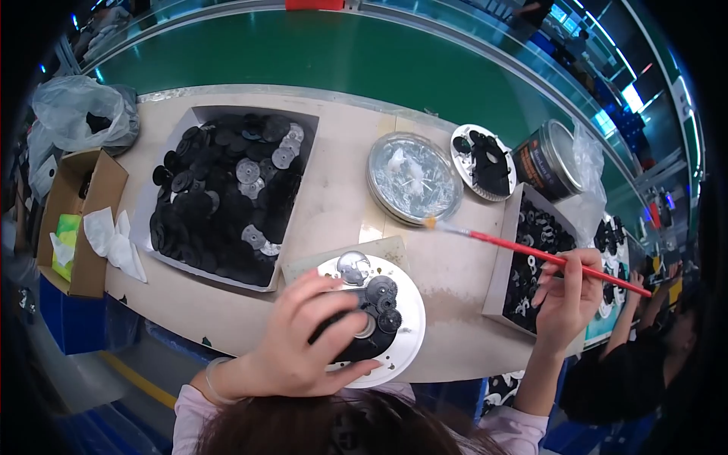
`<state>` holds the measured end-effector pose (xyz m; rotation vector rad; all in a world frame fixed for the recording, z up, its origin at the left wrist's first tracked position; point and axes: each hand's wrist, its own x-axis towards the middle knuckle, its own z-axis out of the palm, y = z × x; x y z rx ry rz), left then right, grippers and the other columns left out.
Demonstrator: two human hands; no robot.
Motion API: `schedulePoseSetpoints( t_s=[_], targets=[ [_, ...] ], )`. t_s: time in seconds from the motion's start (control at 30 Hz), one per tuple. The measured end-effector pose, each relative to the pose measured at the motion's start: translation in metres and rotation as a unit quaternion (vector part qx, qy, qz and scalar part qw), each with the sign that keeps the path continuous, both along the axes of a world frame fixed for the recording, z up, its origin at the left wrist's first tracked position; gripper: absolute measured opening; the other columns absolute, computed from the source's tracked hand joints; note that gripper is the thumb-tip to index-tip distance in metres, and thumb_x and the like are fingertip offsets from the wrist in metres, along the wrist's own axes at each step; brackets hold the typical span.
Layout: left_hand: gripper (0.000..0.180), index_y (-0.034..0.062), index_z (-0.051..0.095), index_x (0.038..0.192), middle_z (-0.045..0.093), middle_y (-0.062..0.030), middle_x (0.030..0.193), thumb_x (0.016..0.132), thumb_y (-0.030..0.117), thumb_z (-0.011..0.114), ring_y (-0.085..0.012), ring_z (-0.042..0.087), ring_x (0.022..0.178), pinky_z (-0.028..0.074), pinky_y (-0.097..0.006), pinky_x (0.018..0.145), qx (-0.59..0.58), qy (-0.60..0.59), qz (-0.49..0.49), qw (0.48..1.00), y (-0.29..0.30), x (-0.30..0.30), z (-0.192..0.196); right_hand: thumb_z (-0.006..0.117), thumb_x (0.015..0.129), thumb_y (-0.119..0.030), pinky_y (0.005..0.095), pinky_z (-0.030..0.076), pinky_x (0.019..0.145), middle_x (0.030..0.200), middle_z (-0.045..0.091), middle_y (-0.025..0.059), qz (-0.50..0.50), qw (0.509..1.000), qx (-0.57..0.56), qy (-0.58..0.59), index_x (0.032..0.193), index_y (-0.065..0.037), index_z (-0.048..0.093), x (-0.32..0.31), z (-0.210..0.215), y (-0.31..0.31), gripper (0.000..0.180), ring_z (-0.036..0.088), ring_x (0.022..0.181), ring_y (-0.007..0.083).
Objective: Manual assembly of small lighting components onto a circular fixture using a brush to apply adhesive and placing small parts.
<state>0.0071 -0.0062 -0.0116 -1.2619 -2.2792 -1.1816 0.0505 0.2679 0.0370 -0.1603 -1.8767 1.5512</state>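
At a busy desk [341,174], the right hand [570,296] has its grip closed on a red brush [516,243], held well back, apparently for reach; the left hand [307,341], spread open, seems to steady a white disc [409,326] bearing dark gears [381,290], between a box [303,148] of black discs [208,220] and one [497,280] of small parts [531,277]

I record the head-worn fisheye view looking down and forward over the worktop [341,178]. I note close range: left hand [311,337] at lower centre, right hand [572,296] at lower right, green surface [303,57] across the top.
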Motion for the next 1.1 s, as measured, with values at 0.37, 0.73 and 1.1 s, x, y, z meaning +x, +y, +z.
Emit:
schedulePoseSetpoints(
  t_s=[0.37,0.73,1.1],
  targets=[
    [0.058,0.0005,0.05,0.105,0.044,-0.0207,0.124,0.061,0.027,0.077,-0.0394,0.043,0.115,0.035,-0.046,0.092,-0.008,-0.055,-0.01,0.998,0.0,-0.004,-0.001,0.042,0.092,-0.011,0.0187,0.041,0.031,0.064,0.056,0.0147,0.073,0.991,-0.089,-0.068,0.083,0.0,0.042,0.008,-0.01,-0.011,0.015,0.055,0.049,0.0141],
    [0.069,-0.0034,0.049,0.11,0.052,-0.0159,0.109,0.06,0.034,0.077,-0.0321,0.048,0.101,0.039,-0.04,0.084,-0.056,-0.054,0.037,0.996,0.0,0.0,0.008,0.041,0.092,-0.012,0.018,0.039,0.031,0.06,0.055,0.0149,0.06,0.988,-0.133,-0.049,0.08,-0.001,0.04,0.02,-0.01,-0.004,0.017,0.051,0.041,0.014],
    [0.066,-0.0013,0.057,0.107,0.054,-0.0123,0.099,0.054,0.031,0.08,-0.0291,0.05,0.095,0.043,-0.036,0.081,-0.055,-0.022,0.045,0.997,0.001,-0.002,0.011,0.039,0.092,-0.013,0.02,0.037,0.036,0.06,0.049,0.0153,0.155,0.982,0.083,0.062,0.083,0.001,0.039,0.044,-0.012,-0.017,0.017,0.042,0.044,0.0153]
  ],
)
